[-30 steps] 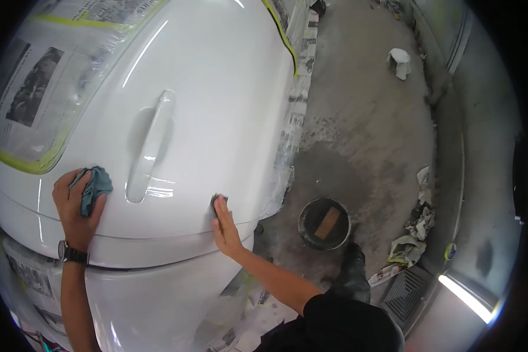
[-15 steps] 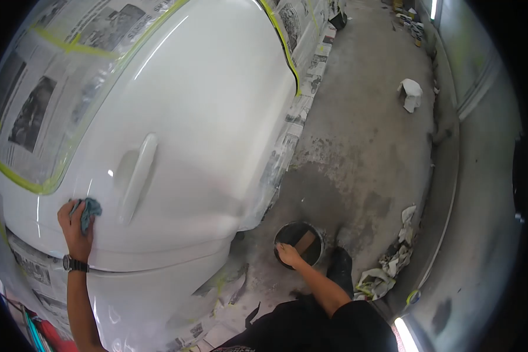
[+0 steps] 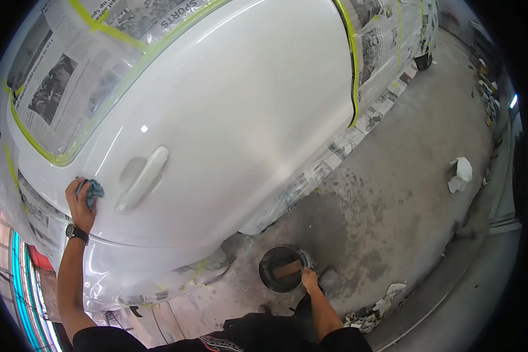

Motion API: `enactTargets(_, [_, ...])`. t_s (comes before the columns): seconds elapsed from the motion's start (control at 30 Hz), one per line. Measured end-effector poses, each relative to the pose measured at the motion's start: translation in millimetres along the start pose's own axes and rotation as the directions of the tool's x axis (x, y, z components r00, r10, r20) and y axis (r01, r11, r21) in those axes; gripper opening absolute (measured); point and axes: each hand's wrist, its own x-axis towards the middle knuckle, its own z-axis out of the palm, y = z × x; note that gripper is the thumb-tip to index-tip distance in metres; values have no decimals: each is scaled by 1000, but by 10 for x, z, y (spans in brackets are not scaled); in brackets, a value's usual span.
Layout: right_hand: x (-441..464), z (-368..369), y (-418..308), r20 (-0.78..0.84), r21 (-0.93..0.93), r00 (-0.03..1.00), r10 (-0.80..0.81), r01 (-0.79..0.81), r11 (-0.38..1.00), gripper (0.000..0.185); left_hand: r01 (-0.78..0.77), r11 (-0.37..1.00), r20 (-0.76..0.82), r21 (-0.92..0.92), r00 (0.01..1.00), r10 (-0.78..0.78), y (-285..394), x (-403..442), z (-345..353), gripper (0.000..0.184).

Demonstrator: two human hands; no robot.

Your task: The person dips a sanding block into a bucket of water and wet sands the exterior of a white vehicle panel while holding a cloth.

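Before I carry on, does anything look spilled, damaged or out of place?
Crumpled paper lies loose on the floor, unlike the newspaper masking the car. The floor also looks darker around the bucket, perhaps wet; I can't tell. The white door shows no obvious damage.

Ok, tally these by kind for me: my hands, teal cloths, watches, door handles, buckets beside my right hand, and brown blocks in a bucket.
Left hand and right hand: 2
Cloth: 1
Watch: 1
Door handle: 1
Bucket: 1
Block: 1
Total: 7
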Motion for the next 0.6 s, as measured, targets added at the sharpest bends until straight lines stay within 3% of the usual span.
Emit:
enactTargets(0.23, [221,323,242,114,-178,992,55,-34,983,57,24,999,44,31,999,-25,80,18,-46,62])
enactTargets(0.33, [686,908,954,290,-326,887,-359,444,834,49,12,999,53,38,998,-14,32,5,-21,59])
enactTargets(0.43, [701,1238,784,365,-257,930,26,74,964,44,13,997,55,72,998,-17,-18,-67,8,52])
enactTargets(0.53, [785,1729,914,391,-378,869,-304,453,807,44,0,997,28,74,1000,-2,-144,-163,96,48])
enactTargets(0.6, [806,2016,894,228,-213,916,-330,378,901,40,-30,993,-27,110,999,33,-281,-213,154,48])
